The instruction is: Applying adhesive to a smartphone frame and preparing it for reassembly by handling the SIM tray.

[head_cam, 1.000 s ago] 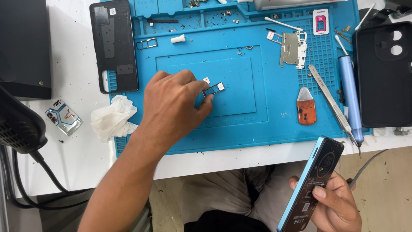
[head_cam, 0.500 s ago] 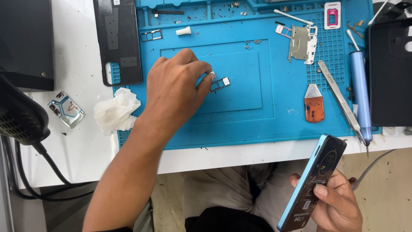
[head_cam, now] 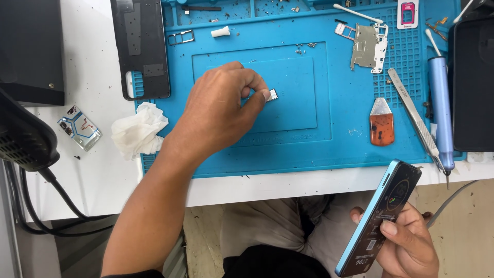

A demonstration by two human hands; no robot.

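Observation:
My left hand (head_cam: 221,110) rests over the middle of the blue work mat (head_cam: 309,149), its thumb and fingers pinched on a small silver metal part (head_cam: 271,94) that lies on the mat's raised centre panel. My right hand (head_cam: 404,242) is below the table edge, near my lap, gripping a blue-framed phone (head_cam: 378,216) tilted on its side with the dark back facing up.
On the mat lie a black phone back cover (head_cam: 140,46), a small tray frame (head_cam: 181,37), a metal shield plate (head_cam: 368,46), an orange pry tool (head_cam: 381,122), tweezers (head_cam: 414,116) and a blue screwdriver (head_cam: 441,110). A crumpled tissue (head_cam: 138,129) and a black device (head_cam: 23,134) with cables sit left.
My left hand has closed its fingers around the small metal part, which sat beside the fingertips a second ago. The phone in my right hand has barely shifted.

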